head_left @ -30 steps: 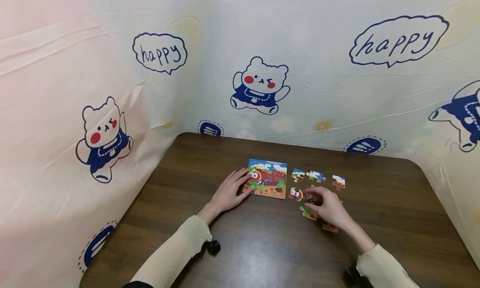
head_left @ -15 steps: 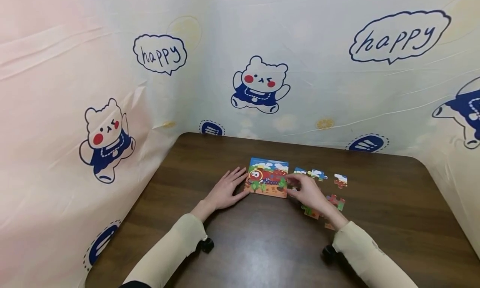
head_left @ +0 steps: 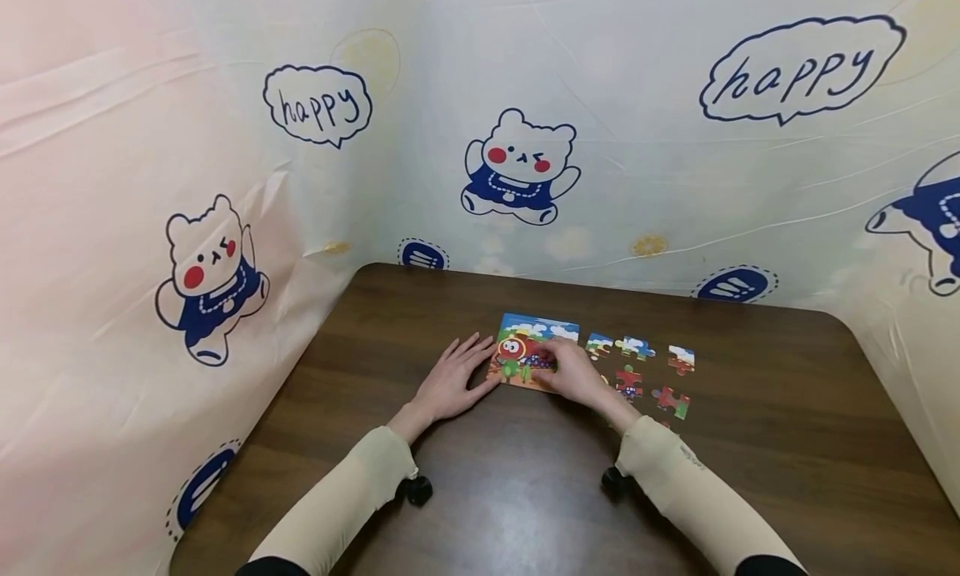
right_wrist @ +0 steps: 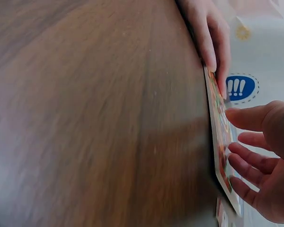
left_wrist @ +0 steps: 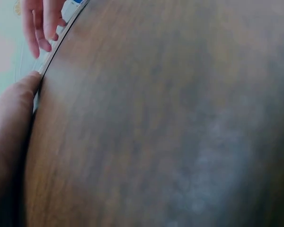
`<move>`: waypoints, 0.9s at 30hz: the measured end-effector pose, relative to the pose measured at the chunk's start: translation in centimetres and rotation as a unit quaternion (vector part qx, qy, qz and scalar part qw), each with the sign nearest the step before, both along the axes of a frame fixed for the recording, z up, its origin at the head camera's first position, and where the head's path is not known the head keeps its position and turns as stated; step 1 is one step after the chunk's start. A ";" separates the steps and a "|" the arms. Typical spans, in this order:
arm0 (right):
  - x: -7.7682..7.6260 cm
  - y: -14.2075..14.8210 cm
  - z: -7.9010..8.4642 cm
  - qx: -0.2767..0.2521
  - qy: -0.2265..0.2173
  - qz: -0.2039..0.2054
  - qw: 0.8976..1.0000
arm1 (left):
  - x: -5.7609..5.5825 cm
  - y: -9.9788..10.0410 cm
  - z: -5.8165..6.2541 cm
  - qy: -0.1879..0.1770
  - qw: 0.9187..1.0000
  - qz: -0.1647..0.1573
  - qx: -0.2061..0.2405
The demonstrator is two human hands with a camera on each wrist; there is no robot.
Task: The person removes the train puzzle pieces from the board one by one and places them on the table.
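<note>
A square picture board [head_left: 517,330] with a red, big-eyed train printed on it lies flat on the table. My left hand [head_left: 450,381] rests beside it, straight fingers spread, fingertips and thumb at its left edge. My right hand [head_left: 573,374] reaches over the board's right half, hiding part of the picture. In the right wrist view its spread, slightly bent fingers [right_wrist: 248,160] touch or hover close over the board's face, with no piece showing between them. Right of the board lie loose jigsaw pieces, among them a blue-and-white one [head_left: 635,348] and a red-and-green one [head_left: 671,402].
A brown wooden table [head_left: 487,484] with rounded far corners carries everything. Behind it hangs a pale curtain [head_left: 420,167] printed with bears and the word "happy". More pieces, such as a red one [head_left: 628,382], lie near my right wrist, some partly hidden by the forearm.
My right hand has moved left from above the loose pieces, past the board's right edge, onto its right half. My left fingers, which overlapped the board's left side, now sit at its edge.
</note>
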State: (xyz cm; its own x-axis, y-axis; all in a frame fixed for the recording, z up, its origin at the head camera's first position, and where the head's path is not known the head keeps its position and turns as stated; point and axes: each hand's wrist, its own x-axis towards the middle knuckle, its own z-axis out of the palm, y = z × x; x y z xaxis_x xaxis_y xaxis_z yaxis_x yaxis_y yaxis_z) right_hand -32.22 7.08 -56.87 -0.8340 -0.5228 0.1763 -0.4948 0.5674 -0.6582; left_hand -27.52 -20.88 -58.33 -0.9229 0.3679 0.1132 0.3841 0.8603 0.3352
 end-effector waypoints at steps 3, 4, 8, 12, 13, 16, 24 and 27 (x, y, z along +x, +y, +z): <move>-0.9 -0.5 -1.6 -0.008 0.015 0.002 1.000 | 0.0 0.0 0.0 -0.008 1.000 0.003 -0.001; -0.9 -0.7 -1.5 -0.013 0.006 0.002 1.000 | 0.0 -0.1 0.1 -0.009 1.000 0.003 -0.001; 0.3 -1.5 0.5 -0.016 -0.039 0.001 0.999 | 0.0 -0.1 0.0 -0.008 1.000 0.001 0.004; 1.3 -2.2 2.0 -0.012 -0.080 -0.018 0.997 | 0.1 -0.1 0.0 -0.004 1.000 0.000 0.004; 1.1 -2.3 1.6 -0.013 -0.077 -0.021 0.997 | 0.0 -0.1 0.1 -0.004 1.000 0.001 0.003; 0.3 -2.4 -0.3 -0.020 -0.054 -0.027 0.998 | 0.0 -0.1 0.1 -0.004 1.000 0.002 -0.001; 0.8 -2.7 0.1 -0.040 -0.061 -0.062 0.995 | 0.1 -0.1 -0.1 -0.005 1.000 0.004 -0.004; 1.4 -3.0 0.7 -0.039 -0.054 -0.077 0.995 | 0.1 0.0 0.0 -0.006 1.000 0.003 -0.008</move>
State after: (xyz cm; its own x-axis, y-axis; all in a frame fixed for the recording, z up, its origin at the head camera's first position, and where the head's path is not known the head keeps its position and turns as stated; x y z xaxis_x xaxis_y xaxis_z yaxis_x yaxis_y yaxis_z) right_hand -30.84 4.10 -56.13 -0.9196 -0.3752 0.1166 -0.3300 0.5763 -0.7477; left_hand -27.40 -20.90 -58.34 -0.9265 0.3640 0.0956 0.3747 0.8681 0.3256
